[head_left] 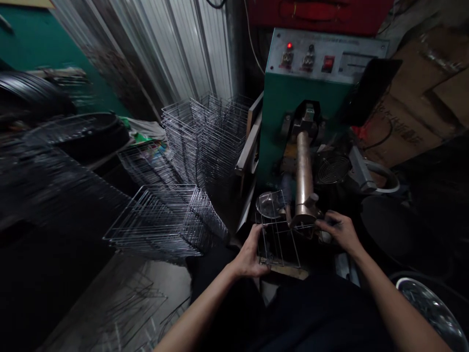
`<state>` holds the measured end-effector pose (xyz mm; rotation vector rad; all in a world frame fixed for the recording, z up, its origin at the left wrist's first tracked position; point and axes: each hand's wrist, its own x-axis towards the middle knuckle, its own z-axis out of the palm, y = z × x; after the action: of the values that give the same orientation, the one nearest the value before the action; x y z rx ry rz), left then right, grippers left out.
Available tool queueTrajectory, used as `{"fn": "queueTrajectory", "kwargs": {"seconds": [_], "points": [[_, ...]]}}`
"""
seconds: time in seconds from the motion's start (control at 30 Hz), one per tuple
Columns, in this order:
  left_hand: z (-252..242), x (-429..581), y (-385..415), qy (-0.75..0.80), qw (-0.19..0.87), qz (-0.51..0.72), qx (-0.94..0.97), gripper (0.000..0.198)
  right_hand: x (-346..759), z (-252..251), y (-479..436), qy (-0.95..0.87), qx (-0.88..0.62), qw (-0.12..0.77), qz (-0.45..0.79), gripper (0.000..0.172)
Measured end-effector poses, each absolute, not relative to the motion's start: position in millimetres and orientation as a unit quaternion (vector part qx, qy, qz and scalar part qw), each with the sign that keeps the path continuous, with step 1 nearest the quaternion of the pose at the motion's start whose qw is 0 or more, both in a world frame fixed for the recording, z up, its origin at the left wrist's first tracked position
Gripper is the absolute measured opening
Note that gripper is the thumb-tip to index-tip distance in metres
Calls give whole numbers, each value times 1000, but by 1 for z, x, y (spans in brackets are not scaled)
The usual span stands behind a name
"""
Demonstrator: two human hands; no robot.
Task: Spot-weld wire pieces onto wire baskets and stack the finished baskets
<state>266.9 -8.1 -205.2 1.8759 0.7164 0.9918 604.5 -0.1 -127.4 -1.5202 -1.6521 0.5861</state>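
Note:
My left hand [251, 255] grips the left side of a small bent wire frame [281, 244], its thumb up along the wires and its fingers curled below. The frame stands below the lower end of a thick copper-coloured welder arm [304, 171]. On the other side of that arm, my right hand [341, 232] is closed, thumb and fingers pinched close to the arm's tip. Whatever lies between those fingers is too small and dark to name. A round metal disc [270, 204] sits just behind the wire frame.
The green welding machine [273, 127] has a control panel [326, 54] with a red light. Stacked wire racks [157, 215] stand at left, with more wire stacks [205, 132] behind. Loose wire pieces [139, 303] lie on the floor. A metal bowl [428, 303] and cardboard boxes [406, 112] are at right.

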Motion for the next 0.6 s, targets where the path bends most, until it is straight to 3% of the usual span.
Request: {"fn": "queueTrajectory", "kwargs": {"seconds": [0.6], "points": [[-214, 266, -5, 282, 437, 389, 760, 109, 607, -129, -1, -630, -618, 392, 261, 55]]}}
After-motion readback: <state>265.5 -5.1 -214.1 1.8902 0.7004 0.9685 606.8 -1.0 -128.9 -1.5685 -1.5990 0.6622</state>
